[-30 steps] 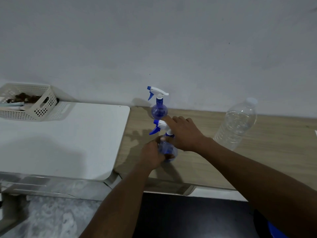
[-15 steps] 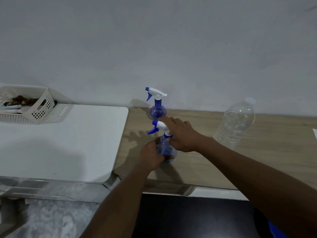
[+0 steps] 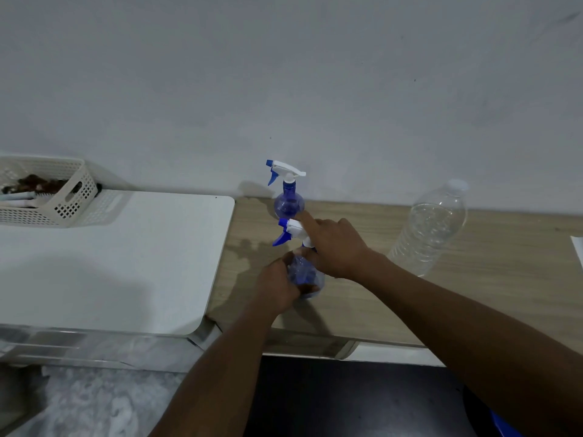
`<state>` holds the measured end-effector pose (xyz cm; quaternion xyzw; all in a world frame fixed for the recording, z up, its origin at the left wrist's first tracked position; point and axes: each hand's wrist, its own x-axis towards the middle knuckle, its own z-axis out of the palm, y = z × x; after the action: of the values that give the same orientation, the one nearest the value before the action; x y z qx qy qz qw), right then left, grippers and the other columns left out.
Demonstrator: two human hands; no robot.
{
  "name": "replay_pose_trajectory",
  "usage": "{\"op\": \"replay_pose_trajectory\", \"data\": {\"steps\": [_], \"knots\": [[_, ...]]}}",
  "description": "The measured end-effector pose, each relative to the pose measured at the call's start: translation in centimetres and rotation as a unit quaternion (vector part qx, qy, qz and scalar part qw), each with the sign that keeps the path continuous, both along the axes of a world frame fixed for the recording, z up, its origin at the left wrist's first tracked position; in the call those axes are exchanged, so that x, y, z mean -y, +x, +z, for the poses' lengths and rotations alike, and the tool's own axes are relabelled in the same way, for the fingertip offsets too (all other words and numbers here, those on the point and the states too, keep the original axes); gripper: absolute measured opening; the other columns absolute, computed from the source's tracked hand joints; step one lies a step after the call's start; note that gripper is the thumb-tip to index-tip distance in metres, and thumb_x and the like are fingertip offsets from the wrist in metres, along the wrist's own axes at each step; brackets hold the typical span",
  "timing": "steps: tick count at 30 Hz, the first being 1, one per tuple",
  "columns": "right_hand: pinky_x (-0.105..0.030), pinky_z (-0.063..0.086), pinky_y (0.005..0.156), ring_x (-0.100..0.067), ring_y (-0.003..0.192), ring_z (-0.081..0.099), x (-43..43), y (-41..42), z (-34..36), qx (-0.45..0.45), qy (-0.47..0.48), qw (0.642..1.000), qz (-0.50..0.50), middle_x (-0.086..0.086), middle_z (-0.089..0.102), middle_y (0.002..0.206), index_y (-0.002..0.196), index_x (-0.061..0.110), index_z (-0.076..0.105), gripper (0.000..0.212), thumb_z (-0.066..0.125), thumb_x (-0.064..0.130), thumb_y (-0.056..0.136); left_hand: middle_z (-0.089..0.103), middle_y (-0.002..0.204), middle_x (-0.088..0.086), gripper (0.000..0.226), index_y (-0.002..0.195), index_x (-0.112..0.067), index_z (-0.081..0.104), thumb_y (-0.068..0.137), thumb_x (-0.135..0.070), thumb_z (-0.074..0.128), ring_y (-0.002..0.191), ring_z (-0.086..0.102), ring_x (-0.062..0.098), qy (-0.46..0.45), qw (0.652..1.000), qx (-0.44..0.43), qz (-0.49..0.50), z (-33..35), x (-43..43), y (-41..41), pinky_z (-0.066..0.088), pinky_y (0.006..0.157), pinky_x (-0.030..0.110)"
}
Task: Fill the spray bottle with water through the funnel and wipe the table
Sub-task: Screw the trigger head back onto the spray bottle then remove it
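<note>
A blue spray bottle (image 3: 303, 272) with a white and blue trigger head (image 3: 288, 231) stands on the wooden table (image 3: 473, 279) near its front edge. My left hand (image 3: 277, 287) grips the bottle's round body. My right hand (image 3: 336, 246) is closed over the neck just under the trigger head, index finger stretched along the head. A second, identical spray bottle (image 3: 288, 197) stands right behind it by the wall. A clear plastic water bottle (image 3: 430, 228) with a white cap stands to the right. No funnel or cloth is in view.
A white table (image 3: 110, 263) adjoins the wooden one on the left, with a cream perforated basket (image 3: 53, 197) of small items at its back. A white sheet edge (image 3: 577, 247) shows at far right. The wall runs behind both tables.
Both hands have stayed on the front spray bottle, with only a slight shift of the right hand on the neck. The view has drifted a little.
</note>
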<state>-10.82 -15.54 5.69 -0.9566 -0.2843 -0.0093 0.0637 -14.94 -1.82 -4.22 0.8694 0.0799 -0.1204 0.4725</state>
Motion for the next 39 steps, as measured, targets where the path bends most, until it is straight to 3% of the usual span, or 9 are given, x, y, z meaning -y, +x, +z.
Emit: {"op": "replay_pose_trajectory", "data": {"steps": [4,6,8,13,18,26,30,34,39], "knots": [[-0.04,0.038,0.094,-0.025,0.112,0.053,0.3,0.3,0.4,-0.079,0.027,0.996,0.018,-0.004,0.051,0.136,0.149,0.025,0.024,0.074,0.067,0.025,0.088,0.065,0.125,-0.001,0.08,0.136,-0.02,0.054,0.067,-0.034,0.091,0.113,0.062,0.016,0.007,1.0,0.015,0.002,0.2,-0.3,0.0,0.051,0.1,0.038],[-0.041,0.04,0.093,-0.025,0.111,0.054,0.8,0.4,0.5,-0.069,0.022,0.997,0.021,-0.003,0.052,0.135,0.148,0.026,0.022,0.077,0.068,0.036,0.087,0.058,0.133,0.006,0.068,0.131,-0.02,0.052,0.074,-0.02,0.088,0.118,0.058,0.019,-0.011,1.0,-0.016,-0.022,0.3,-0.1,0.1,0.048,0.105,0.043],[-0.041,0.042,0.091,-0.025,0.108,0.058,0.6,0.3,0.3,-0.037,0.007,0.999,0.013,-0.004,0.057,0.133,0.145,0.027,0.023,0.073,0.066,0.044,0.089,0.058,0.128,-0.001,0.059,0.124,-0.025,0.053,0.076,-0.013,0.085,0.108,0.056,0.008,-0.024,0.999,-0.02,-0.033,0.1,0.0,0.3,0.048,0.102,0.035],[-0.036,0.037,0.083,-0.022,0.099,0.05,0.6,0.6,0.6,-0.116,0.036,0.992,0.027,-0.005,0.054,0.131,0.146,0.025,0.028,0.07,0.065,0.019,0.087,0.065,0.117,-0.008,0.078,0.132,-0.025,0.056,0.065,-0.034,0.093,0.11,0.062,0.015,-0.008,1.0,0.02,0.012,-0.4,-0.1,0.0,0.051,0.099,0.037],[-0.036,0.045,0.079,-0.024,0.098,0.054,1.4,0.7,0.4,-0.117,0.047,0.992,0.013,-0.007,0.057,0.123,0.139,0.021,0.036,0.065,0.069,0.042,0.087,0.068,0.118,-0.003,0.078,0.132,-0.022,0.056,0.065,-0.04,0.091,0.109,0.065,0.018,0.028,0.998,0.06,0.01,-0.1,-0.1,-0.1,0.052,0.095,0.034],[-0.036,0.048,0.083,-0.026,0.1,0.058,1.2,1.1,2.8,-0.192,0.119,0.974,0.022,-0.009,0.06,0.116,0.125,0.011,0.05,0.039,0.064,0.008,0.088,0.064,0.111,-0.012,0.073,0.131,-0.029,0.056,0.067,-0.02,0.092,0.109,0.064,0.015,-0.048,0.998,0.031,-0.005,-0.7,-0.2,0.0,0.052,0.099,0.038],[-0.032,0.048,0.079,-0.023,0.094,0.06,3.0,2.2,9.2,-0.164,0.162,0.973,0.017,0.0,0.062,0.106,0.111,0.021,0.05,0.029,0.067,0.013,0.089,0.065,0.103,-0.017,0.076,0.129,-0.035,0.057,0.064,-0.025,0.094,0.099,0.064,0.007,-0.044,0.998,0.04,-0.021,-0.8,-0.4,0.2,0.054,0.094,0.035],[-0.048,0.06,0.073,-0.03,0.086,0.069,5.6,2.3,15.9,-0.146,0.178,0.973,-0.028,-0.007,0.069,0.099,0.109,0.013,0.06,0.024,0.07,0.019,0.088,0.066,0.11,-0.014,0.08,0.134,-0.03,0.056,0.064,-0.029,0.094,0.104,0.063,0.008,-0.052,0.997,0.051,-0.033,-0.6,-0.5,0.0,0.052,0.091,0.027],[-0.035,0.047,0.068,-0.025,0.077,0.059,7.2,1.5,16.6,-0.054,0.071,0.994,-0.068,-0.004,0.062,0.093,0.105,0.012,0.066,0.021,0.072,0.019,0.086,0.063,0.106,-0.019,0.078,0.132,-0.033,0.054,0.064,-0.029,0.094,0.094,0.058,-0.003,-0.049,0.998,0.036,-0.032,-0.5,-0.7,0.0,0.043,0.078,0.012]]}}
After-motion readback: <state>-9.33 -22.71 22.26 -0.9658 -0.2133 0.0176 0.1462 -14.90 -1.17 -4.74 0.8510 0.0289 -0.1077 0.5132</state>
